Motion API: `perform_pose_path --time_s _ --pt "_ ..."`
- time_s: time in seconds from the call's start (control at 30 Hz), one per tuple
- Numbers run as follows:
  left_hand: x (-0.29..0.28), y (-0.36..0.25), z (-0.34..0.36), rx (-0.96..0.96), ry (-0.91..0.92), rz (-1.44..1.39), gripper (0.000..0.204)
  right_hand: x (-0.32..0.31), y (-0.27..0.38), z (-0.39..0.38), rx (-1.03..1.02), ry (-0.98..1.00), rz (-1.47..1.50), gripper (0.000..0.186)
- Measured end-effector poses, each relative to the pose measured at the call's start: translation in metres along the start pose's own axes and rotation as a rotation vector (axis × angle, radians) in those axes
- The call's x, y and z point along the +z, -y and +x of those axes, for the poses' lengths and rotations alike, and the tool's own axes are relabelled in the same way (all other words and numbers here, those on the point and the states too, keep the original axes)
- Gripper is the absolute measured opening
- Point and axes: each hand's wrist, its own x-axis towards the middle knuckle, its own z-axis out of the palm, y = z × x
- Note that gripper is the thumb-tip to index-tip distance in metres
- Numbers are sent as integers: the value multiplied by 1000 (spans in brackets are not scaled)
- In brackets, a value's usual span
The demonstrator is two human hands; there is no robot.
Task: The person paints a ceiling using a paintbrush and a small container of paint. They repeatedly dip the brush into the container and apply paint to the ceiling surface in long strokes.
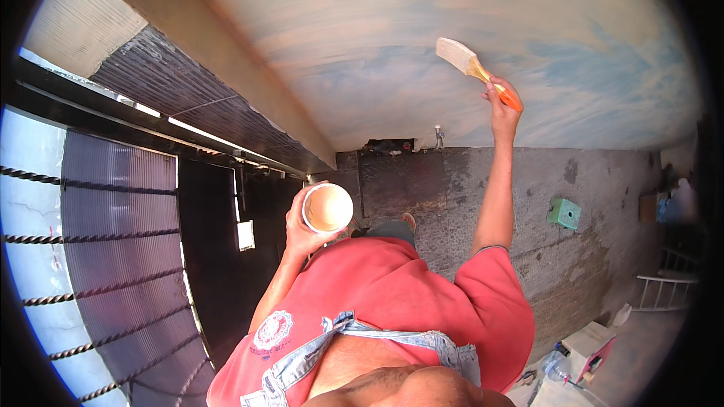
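My right hand (pixel 501 96) is closed round the orange and yellow handle of a wide paintbrush (pixel 458 55). The pale bristles lie against or very close to a wall (pixel 362 22) streaked in cream, peach and light blue; I cannot tell whether they touch it. At my waist, my left hand (pixel 299 227) holds a white paint cup (pixel 328 208) upright. Cream-coloured stuff shows inside the cup, and my fingers wrap its left side.
Twisted metal bars (pixel 98 238) and a dark door frame (pixel 205 211) stand on the left. A green box (pixel 564 213) sits on the stained grey floor (pixel 520 181). A metal ladder (pixel 664 292) and a clear plastic bottle (pixel 556 365) among clutter lie at the right.
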Motion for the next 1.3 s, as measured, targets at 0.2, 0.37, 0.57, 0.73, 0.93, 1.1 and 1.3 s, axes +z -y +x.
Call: perform_pose_path --time_s 0.2,0.37,0.57,0.73,0.93,1.1,1.3 --pt "52 -25 9 -9 35 -19 87 -97 -14 28 44 -75 -92 20" --pt "90 -37 16 -29 75 -32 93 -169 -20 49 49 -83 -196 22" --pt "120 -39 11 -10 54 -56 91 -222 -23 45 -13 -211 -316 23" --pt "121 -48 7 42 27 -25 90 -227 -31 9 -54 -347 -316 23" --pt "100 -46 -9 -45 -47 -28 90 -95 -28 -54 90 -71 -114 24" --pt "68 -35 -25 -131 -112 -62 90 74 -11 -76 74 334 150 15" --pt "19 -14 -42 -77 -234 33 91 220 4 -78 135 506 317 13"
